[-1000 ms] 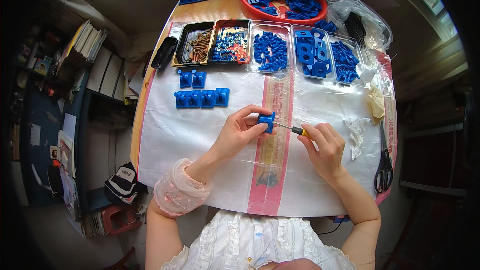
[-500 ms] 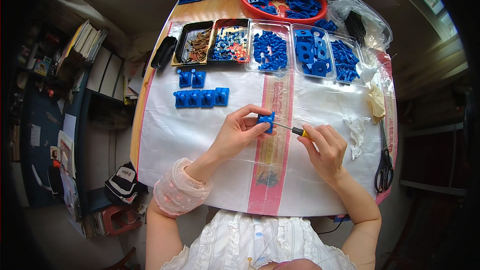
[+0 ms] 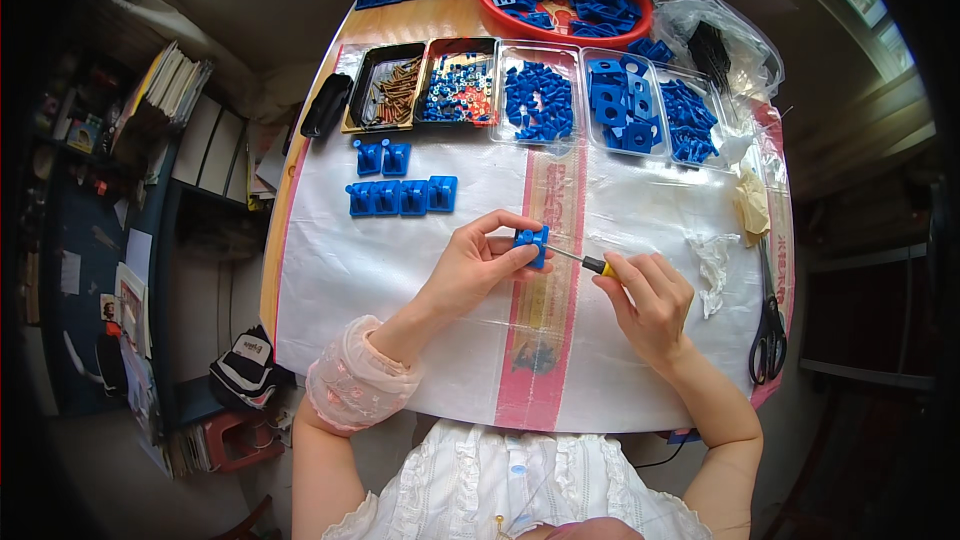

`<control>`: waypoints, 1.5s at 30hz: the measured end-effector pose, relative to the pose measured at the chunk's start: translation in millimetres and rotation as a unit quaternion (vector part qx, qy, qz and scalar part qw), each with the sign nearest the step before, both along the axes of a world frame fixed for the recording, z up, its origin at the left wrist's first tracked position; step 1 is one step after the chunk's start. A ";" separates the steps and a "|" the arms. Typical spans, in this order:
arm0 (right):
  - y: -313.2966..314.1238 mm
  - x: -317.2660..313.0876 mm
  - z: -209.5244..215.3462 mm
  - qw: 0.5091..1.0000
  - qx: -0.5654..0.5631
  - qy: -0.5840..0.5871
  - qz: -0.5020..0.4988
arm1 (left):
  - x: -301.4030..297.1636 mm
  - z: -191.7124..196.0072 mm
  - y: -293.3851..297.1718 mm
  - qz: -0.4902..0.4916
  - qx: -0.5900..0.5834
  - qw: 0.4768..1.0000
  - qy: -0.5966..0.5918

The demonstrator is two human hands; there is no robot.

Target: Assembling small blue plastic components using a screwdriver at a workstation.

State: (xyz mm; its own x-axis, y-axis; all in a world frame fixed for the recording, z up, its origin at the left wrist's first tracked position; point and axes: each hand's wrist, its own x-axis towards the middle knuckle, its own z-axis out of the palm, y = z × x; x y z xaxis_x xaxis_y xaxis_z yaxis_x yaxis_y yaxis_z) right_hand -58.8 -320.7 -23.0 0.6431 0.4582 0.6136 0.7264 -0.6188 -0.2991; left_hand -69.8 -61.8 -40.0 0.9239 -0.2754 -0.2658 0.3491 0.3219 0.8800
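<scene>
Mid-frame, left hand [image 3: 470,265] pinches a blue plastic bracket [image 3: 532,243]; right hand [image 3: 648,300] closed around a screwdriver [image 3: 585,261], tip at the bracket. Six finished blue brackets [image 3: 400,185] sit upper left on the desk [image 3: 330,280]; trays of blue parts [image 3: 540,100] look far from used up.

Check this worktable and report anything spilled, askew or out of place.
Nothing stands out. The trays sit in a row, finished blue pieces line up, scissors lie at the table edge, and both hands work one blue part.
</scene>
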 end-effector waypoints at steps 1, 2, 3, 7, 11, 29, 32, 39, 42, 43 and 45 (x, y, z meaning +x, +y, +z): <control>0.0 0.8 -1.5 1.000 0.016 0.018 0.003 | 0.4 -1.6 0.4 -0.001 -0.010 1.000 0.008; -0.2 2.0 -4.4 0.999 0.032 0.037 0.005 | 0.3 -4.1 1.1 -0.001 -0.017 1.000 0.012; -0.3 2.8 -6.0 0.997 0.048 0.056 0.008 | 0.3 -6.8 1.9 -0.001 -0.024 1.000 0.016; -0.4 4.1 -4.2 0.999 0.025 0.027 0.008 | -0.5 -4.4 -1.8 0.008 -0.011 1.000 0.007; -0.9 4.4 0.2 1.000 -0.003 -0.014 0.023 | -0.5 -6.1 0.3 0.003 -0.010 1.000 0.023; -3.0 4.6 -3.3 0.995 0.046 0.081 0.039 | -1.4 -0.3 0.6 -0.024 0.000 1.000 0.011; -2.6 5.0 -9.2 0.985 0.063 0.156 0.027 | -3.6 -1.3 -3.8 -0.010 0.029 0.999 -0.033; -1.8 4.9 -11.4 0.960 0.136 0.243 0.027 | -6.1 0.9 -4.6 -0.019 0.101 0.990 -0.095; -4.6 10.2 -14.2 0.977 0.088 0.191 0.042 | -5.5 1.4 -2.5 -0.022 0.107 0.989 -0.100; -4.9 10.6 -14.6 0.976 0.093 0.194 0.039 | -5.4 1.4 -2.1 -0.024 0.105 0.989 -0.101; -5.2 10.9 -15.2 0.974 0.102 0.202 0.034 | -5.3 1.7 -2.2 -0.027 0.097 0.990 -0.096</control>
